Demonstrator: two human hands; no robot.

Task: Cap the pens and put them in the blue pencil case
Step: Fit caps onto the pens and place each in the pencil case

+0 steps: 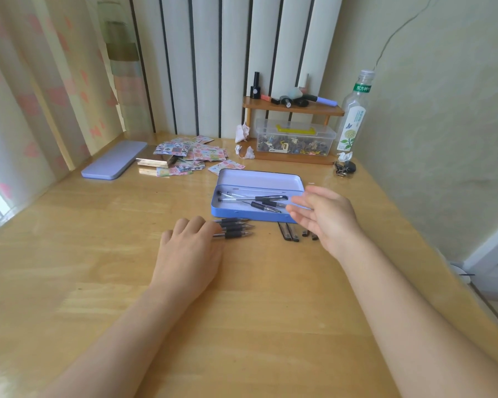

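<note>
The open blue pencil case [230, 213] lies on the wooden desk with several capped pens [253, 199] inside. In front of it lie several uncapped pens [236, 228] side by side, tips pointing right. My left hand [189, 249] rests palm down on their left ends, fingers curled over them. A few black pen caps [289, 232] lie to the right of the pens. My right hand [325, 215] hovers open above the case's right end and the caps, holding nothing.
The case's lid [114, 163] lies at the back left. Stickers and cards [190, 156] are scattered behind the case. A wooden shelf [292, 109] with small bottles, a clear box [295, 137], a plastic bottle [352, 116] and keys [345, 168] stand at the back right.
</note>
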